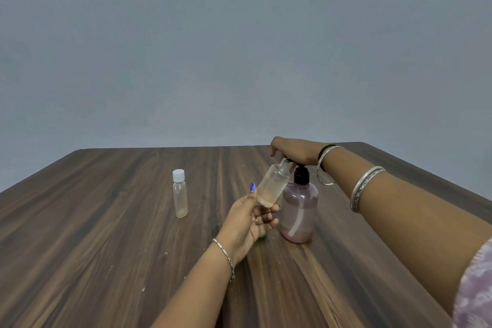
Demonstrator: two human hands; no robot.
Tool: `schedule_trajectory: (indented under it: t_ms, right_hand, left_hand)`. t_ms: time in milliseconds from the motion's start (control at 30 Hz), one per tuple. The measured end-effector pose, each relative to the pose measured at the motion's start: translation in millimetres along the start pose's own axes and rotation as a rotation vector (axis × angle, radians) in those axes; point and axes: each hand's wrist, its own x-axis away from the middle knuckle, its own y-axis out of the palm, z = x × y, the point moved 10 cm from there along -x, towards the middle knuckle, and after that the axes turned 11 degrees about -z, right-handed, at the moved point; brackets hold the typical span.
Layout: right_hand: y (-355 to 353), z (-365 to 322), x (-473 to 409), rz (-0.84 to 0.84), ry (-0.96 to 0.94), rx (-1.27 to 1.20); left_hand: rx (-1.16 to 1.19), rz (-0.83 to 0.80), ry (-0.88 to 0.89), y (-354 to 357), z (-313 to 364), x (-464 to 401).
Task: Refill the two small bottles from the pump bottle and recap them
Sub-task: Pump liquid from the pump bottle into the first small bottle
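Observation:
A pink translucent pump bottle (299, 210) with a black pump head stands on the wooden table (106, 221), with a little liquid at its bottom. My right hand (295, 150) lies palm down on top of the pump head. My left hand (250, 221) holds an uncapped small clear bottle (273, 185) tilted, its open neck up against the pump's nozzle. A little clear liquid sits in that bottle's lower end. A second small clear bottle (180, 194) with a white cap stands upright to the left, apart from both hands.
Something small and green (263, 236) peeks out on the table under my left hand. The table's far edge runs just behind the pump bottle, with a plain grey wall beyond. Bangles hang on my right forearm (364, 189).

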Motion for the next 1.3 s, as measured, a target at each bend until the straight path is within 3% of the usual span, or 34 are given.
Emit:
schedule_trajectory:
  t_ms: [1300]
  right_hand:
    - [0,2,-2,-0.022,-0.010,0.003]
  left_hand:
    - [-0.021,-0.021,0.004,1,-1,-5]
